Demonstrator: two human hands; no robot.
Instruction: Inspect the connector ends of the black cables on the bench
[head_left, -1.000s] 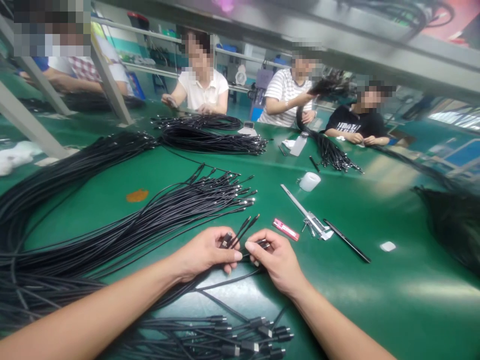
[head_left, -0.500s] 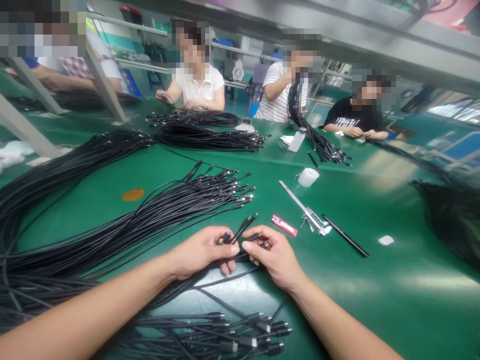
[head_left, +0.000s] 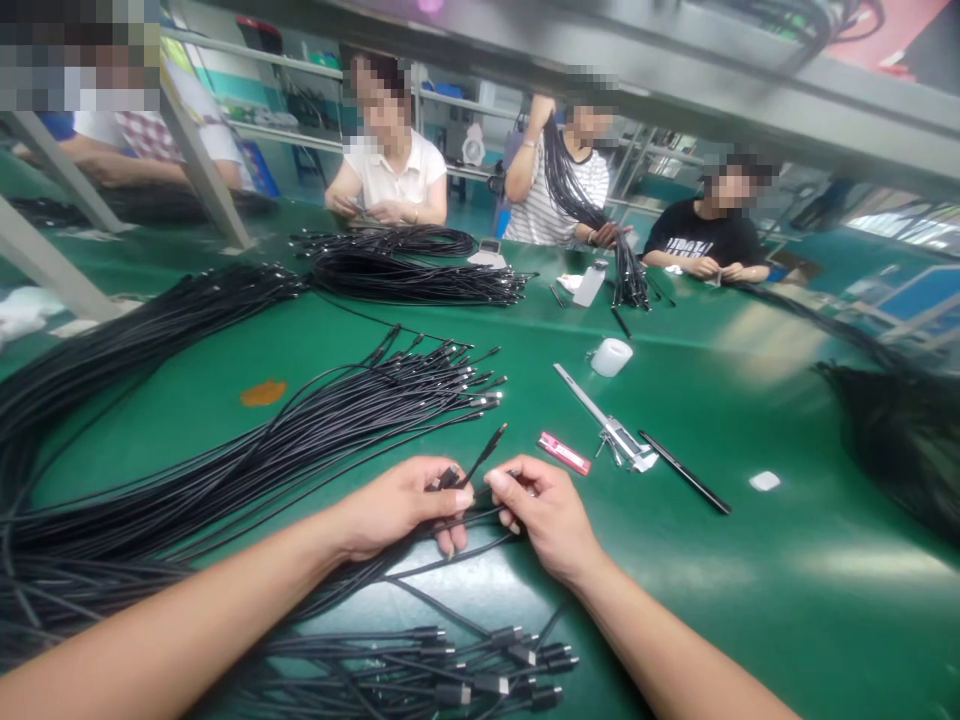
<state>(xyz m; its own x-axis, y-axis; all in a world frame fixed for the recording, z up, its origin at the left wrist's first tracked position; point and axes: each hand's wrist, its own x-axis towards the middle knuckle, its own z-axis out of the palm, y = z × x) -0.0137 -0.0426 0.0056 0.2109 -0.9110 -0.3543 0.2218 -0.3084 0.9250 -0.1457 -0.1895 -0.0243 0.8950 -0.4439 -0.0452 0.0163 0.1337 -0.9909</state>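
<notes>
Right of the bare right hand (head_left: 546, 510), we find glossy green tabletop (head_left: 750, 600) open to pass over; ahead, a flat red-and-white packet (head_left: 564, 453), a silver metal caliper (head_left: 621, 434) and a slim black rod (head_left: 684, 473) stand in our way, and long black cables (head_left: 375, 410) crowd the left

Left hand (head_left: 397, 508) bare, right hand (head_left: 553, 512) bare. Left forearm (head_left: 225, 602) and right forearm (head_left: 664, 632) also uncovered — slim, tapering toward the hands.
</notes>
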